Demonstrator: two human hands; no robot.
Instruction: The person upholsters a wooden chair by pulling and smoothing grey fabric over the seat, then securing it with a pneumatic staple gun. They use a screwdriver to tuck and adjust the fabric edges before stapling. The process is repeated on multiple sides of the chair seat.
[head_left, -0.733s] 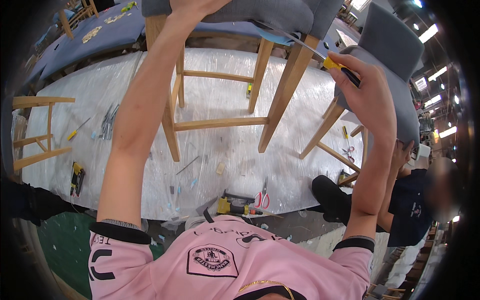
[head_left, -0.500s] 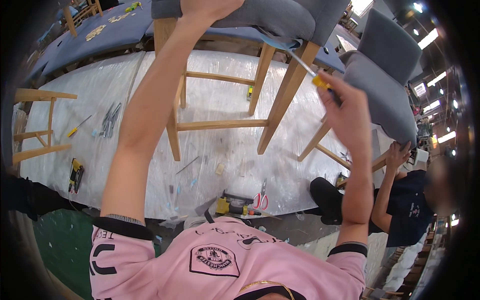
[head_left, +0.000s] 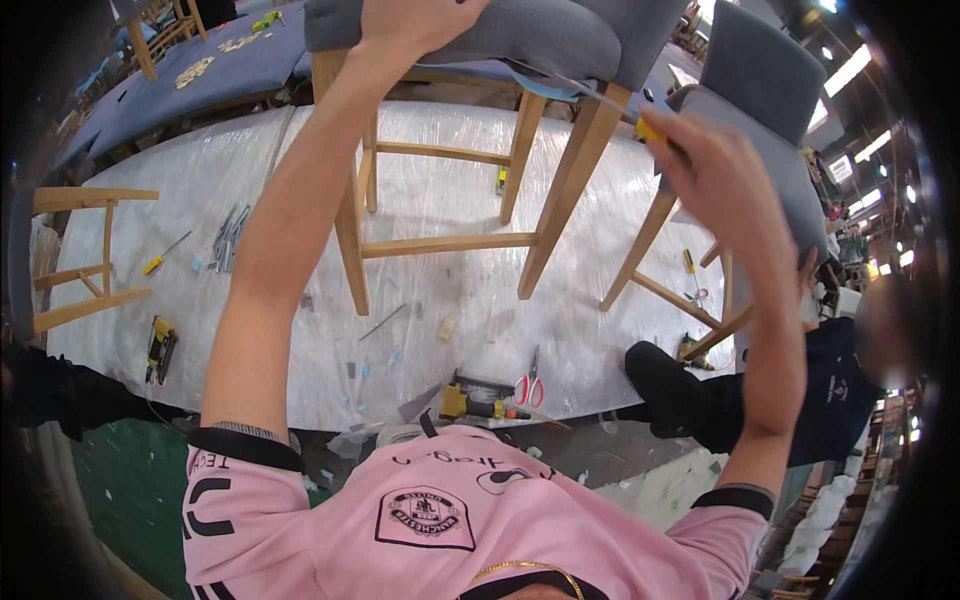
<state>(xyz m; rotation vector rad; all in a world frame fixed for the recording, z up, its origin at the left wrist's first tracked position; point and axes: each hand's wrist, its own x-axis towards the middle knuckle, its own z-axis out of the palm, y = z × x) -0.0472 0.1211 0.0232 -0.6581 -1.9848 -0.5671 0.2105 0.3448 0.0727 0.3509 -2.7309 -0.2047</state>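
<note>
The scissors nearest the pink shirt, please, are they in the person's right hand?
No, the scissors lie on the plastic-covered surface, while the right hand grips a yellow-handled tool.

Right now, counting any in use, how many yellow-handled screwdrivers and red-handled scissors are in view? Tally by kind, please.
Yellow-handled screwdrivers: 3 (one in the right hand, one at left, one at right)
Red-handled scissors: 2 (one near the shirt, one at right)
Total: 5

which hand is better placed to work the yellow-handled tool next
Probably the right hand: it grips the yellow-handled tool, whose shaft points toward the grey seat. The left hand is at the seat, away from the tool.
</note>
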